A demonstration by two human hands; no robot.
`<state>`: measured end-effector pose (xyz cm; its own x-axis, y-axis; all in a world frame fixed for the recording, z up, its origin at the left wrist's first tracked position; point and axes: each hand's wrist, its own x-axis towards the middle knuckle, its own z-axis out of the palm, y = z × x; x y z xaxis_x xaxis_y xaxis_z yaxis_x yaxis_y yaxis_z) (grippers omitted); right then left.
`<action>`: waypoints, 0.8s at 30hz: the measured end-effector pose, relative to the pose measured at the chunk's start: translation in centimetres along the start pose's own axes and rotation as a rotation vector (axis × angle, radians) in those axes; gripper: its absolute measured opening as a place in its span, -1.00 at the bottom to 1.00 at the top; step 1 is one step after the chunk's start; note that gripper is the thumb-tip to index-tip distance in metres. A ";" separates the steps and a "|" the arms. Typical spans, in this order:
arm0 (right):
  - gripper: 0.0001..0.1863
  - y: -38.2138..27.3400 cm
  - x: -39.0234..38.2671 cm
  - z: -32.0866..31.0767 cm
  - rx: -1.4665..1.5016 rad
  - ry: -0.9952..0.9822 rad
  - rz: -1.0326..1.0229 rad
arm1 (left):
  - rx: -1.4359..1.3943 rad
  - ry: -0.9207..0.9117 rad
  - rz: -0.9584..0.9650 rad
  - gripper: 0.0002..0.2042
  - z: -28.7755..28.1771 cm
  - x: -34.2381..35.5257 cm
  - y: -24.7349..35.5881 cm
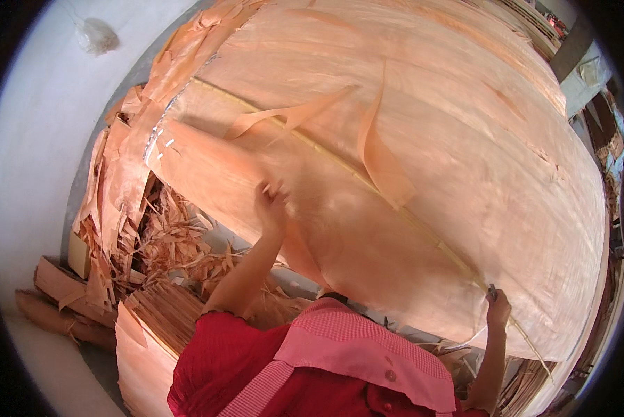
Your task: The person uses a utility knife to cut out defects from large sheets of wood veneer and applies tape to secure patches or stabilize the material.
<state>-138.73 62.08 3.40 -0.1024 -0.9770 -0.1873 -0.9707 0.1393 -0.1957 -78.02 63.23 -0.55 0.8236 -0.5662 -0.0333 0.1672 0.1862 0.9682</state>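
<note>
A broad stack of thin, pale orange-brown wood veneer sheets [465, 160] spreads in front of me. My left hand [271, 200], slightly blurred, has its fingers curled on a loose veneer sheet [211, 163] at the stack's near left edge; this sheet curves up and is smeared by motion. A long, thin yellowish stick [333, 156] lies diagonally over the stack. At its near right end, my right hand [498, 307] is closed round a small dark tool [492, 290], whose blade I cannot make out. Two curled veneer strips [381, 156] lie against the stick.
Torn veneer scraps [176, 233] are heaped at the left, beside the stack. Closer to me stands a bundle of cut veneer [162, 313], with wooden pieces [68, 306] next to it. A pale wall [34, 174] bounds the left side.
</note>
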 end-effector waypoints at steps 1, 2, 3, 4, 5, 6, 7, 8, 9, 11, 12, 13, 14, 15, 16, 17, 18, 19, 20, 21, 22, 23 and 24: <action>-0.83 0.0 0.7 -0.4 0.008 0.073 -0.085 | -0.083 -0.109 0.075 -0.66 4.6 0.4 2.2; -0.82 -0.4 2.1 -0.9 -0.017 0.113 -0.112 | -0.123 -0.293 0.179 -0.68 7.8 2.3 2.7; -0.82 -1.3 3.4 -1.6 -0.011 0.112 -0.090 | -0.145 -0.340 0.177 -0.69 12.4 3.7 5.0; -0.81 -2.5 4.9 -2.4 -0.003 0.114 -0.084 | -0.187 -0.422 0.200 -0.67 14.9 6.7 5.4; -0.81 -3.2 6.3 -2.8 -0.015 0.139 -0.101 | -0.400 -0.313 0.049 -0.55 18.7 7.6 7.0; -0.81 -3.6 7.6 -3.1 -0.024 0.162 -0.117 | -0.542 -0.350 0.012 -0.56 21.4 9.0 9.1; -0.81 -3.7 8.7 -3.3 -0.027 0.185 -0.131 | -0.681 -0.391 -0.025 -0.57 23.1 10.1 10.2; -0.83 -3.7 9.4 -3.4 -0.020 0.210 -0.162 | -0.795 -0.397 -0.018 -0.56 23.2 10.3 10.2; -0.84 -3.7 10.1 -3.4 -0.013 0.236 -0.196 | -0.910 -0.400 -0.009 -0.54 23.1 10.6 10.0; -0.86 -2.1 10.5 -3.1 0.004 0.293 -0.209 | -0.706 -0.377 0.049 -0.47 22.1 9.1 6.4; -0.85 -1.1 10.4 -3.0 -0.009 0.288 -0.203 | -0.353 -0.348 -0.028 -0.52 20.0 6.5 3.5; -0.84 -0.5 10.5 -3.0 -0.010 0.298 -0.201 | 0.205 -0.418 0.157 -0.62 16.5 4.6 -0.5; -0.84 -0.2 10.4 -2.8 -0.004 0.313 -0.190 | 0.749 -0.405 0.382 -0.70 12.6 2.9 -4.3; -0.82 0.8 10.4 -2.0 -0.033 0.309 -0.180 | 1.042 -0.634 0.609 -0.64 10.3 0.2 -5.1; -0.80 2.1 10.6 -1.2 -0.078 0.292 -0.169 | 1.170 -0.695 0.775 -0.60 9.2 -1.5 -5.2; -0.78 2.9 11.0 -0.1 0.006 0.297 -0.134 | 1.276 -0.743 0.947 -0.56 8.6 -2.5 -5.4; -0.79 2.3 11.4 0.3 -0.048 0.322 -0.189 | 1.272 -0.792 0.813 -0.51 7.4 -2.1 -6.2; -0.82 1.4 11.4 0.4 -0.045 0.316 -0.164 | 1.318 -0.724 0.909 -0.53 7.3 -2.4 -6.3; -0.85 1.3 10.9 0.4 0.027 0.352 -0.222 | 1.327 -0.850 0.765 -0.52 8.1 -2.7 -4.6; -0.85 -0.1 10.3 -0.2 -0.010 0.329 -0.193 | 1.314 -0.807 0.874 -0.52 7.8 -3.2 -3.8; -0.84 -1.1 9.6 -1.0 -0.039 0.309 -0.172 | 1.320 -0.762 0.944 -0.54 6.7 -3.5 -4.4; -0.83 -0.9 8.9 -1.6 -0.040 0.297 -0.170 | 1.354 -0.757 0.954 -0.56 6.4 -4.3 -3.8; -0.82 0.3 8.0 -1.8 -0.032 0.282 -0.178 | 1.401 -0.764 0.977 -0.58 5.6 -6.0 -3.5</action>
<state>-140.21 54.00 3.63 0.0180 -0.9924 0.1219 -0.9847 -0.0387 -0.1699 -86.55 61.51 -2.33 -0.1144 -0.9447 0.3073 -0.9883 0.1395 0.0612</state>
